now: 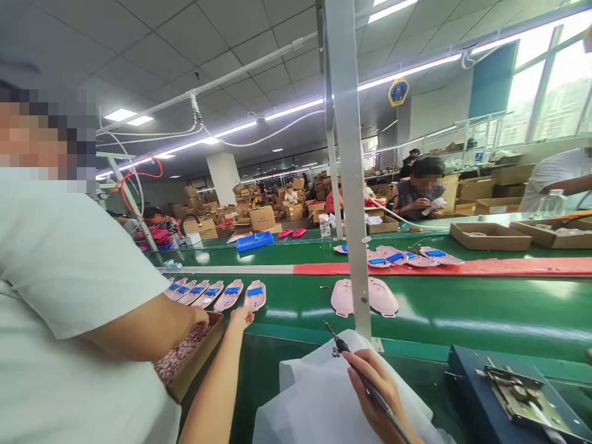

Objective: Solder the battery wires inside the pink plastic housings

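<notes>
My right hand (377,394) is at the bottom centre, closed round a thin black pen-like tool (345,349) whose tip points up and left. It rests over a white foam sheet (309,401). My left hand (241,317) reaches to the near edge of the green belt (462,308) with its fingers curled. It sits just below the last pink shell (254,295) of a row of pink shells with blue inserts (213,293). Whether that hand holds anything is hidden.
A co-worker in a white shirt (60,308) fills the left, one hand in a cardboard box of small pink parts (185,361). A metal post (349,185) stands before two pink shells (383,297). A blue fixture with a metal clamp (513,388) sits right. Other people (423,188) work behind cardboard trays (490,235).
</notes>
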The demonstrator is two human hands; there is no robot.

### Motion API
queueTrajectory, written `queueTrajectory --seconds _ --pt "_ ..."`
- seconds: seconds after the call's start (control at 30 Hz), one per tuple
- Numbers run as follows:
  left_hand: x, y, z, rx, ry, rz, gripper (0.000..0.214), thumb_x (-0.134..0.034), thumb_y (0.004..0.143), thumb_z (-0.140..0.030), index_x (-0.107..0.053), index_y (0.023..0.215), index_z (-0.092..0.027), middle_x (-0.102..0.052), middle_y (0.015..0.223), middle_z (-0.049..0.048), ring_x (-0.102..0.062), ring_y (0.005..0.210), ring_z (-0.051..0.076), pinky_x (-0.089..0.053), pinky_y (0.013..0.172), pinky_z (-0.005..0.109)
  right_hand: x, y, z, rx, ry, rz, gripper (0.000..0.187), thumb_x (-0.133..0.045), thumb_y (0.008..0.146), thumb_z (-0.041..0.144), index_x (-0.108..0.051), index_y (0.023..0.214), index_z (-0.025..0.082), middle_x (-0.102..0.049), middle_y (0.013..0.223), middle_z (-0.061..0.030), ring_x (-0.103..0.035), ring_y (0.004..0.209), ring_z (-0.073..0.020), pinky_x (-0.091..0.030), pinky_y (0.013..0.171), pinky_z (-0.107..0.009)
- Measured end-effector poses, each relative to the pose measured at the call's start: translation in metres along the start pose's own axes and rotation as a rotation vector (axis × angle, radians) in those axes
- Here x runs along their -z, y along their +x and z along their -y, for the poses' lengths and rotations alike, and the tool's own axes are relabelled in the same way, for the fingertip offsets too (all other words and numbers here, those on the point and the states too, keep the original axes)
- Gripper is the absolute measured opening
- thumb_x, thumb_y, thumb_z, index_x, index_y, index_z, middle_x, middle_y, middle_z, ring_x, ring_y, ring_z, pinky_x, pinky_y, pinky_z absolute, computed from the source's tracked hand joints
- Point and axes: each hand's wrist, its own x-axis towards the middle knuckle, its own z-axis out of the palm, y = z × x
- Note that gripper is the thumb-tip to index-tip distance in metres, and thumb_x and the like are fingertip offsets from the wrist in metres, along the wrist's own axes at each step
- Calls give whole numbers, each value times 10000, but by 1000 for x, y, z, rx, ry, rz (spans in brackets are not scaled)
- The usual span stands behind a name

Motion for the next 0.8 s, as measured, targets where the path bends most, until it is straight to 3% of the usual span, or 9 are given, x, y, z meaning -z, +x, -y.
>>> queueTrajectory --seconds 0.1,0.23,0.4,0.5,0.63,0.8 --pt "-3 7 3 89 -12 6 388 -684 1019 -377 -641 1338 -161 -672 1308 113 -695 1100 241 -626 924 443 0 0 3 18 -4 1 274 -630 965 158 -778 1146 302 -724 823 -42 -755 595 -228 -644 521 -282" --pt "-12 8 11 82 -37 -17 381 -680 1022 -375 -641 1333 -160 -677 1291 110 -700 1073 231 -632 901 427 1 -2 2 22 -24 13 260 -607 986 167 -774 1149 282 -724 858 -62 -767 638 -243 -649 552 -290" --pt "-2 0 14 -72 -7 -25 346 -685 1019 -384 -660 1271 -148 -702 1199 92 -710 991 205 -631 855 389 0 -4 -1 44 -42 -14 210 -623 996 193 -782 1118 260 -720 852 -60 -753 641 -207 -629 554 -260" --pt "14 -14 14 -230 38 11 218 -612 1043 -334 -665 1113 -135 -717 1001 57 -701 832 169 -595 761 319 4 -4 1 58 -43 -15 241 -618 994 163 -780 1149 252 -715 849 -53 -735 636 -180 -617 562 -244" --pt "31 -39 17 -447 97 171 223 -416 1009 -297 -576 891 -197 -633 762 6 -641 670 177 -501 640 275 14 -4 5 74 -32 -70 287 -616 990 147 -783 1200 248 -713 878 -66 -736 680 -194 -610 573 -265" --pt "25 -75 31 -618 202 525 310 -530 878 -481 -559 741 -205 -562 747 -6 -530 732 176 -423 668 266 23 -6 7 -20 5 -130 242 -591 1047 276 -776 1201 242 -707 894 -63 -700 689 -180 -581 567 -284"
